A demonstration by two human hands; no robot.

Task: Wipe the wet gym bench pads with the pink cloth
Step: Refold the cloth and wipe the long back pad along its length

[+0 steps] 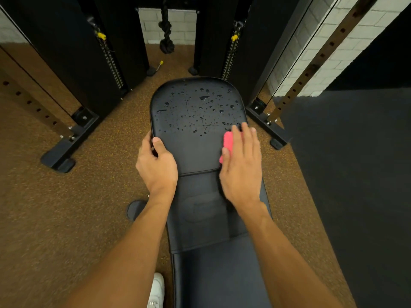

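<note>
Right, our left grip clamped the left edge of the wet bench pad, thumb on top and fingers curled round the rim. Our right grip lay flat with fingers straight, pressing the pink cloth onto the pad's right side, not clenched round it. Water droplets covered the pad's far half; the near half looked dry. The second pad sat nearer us. A white shoe stood on the brown speckled floor.
</note>
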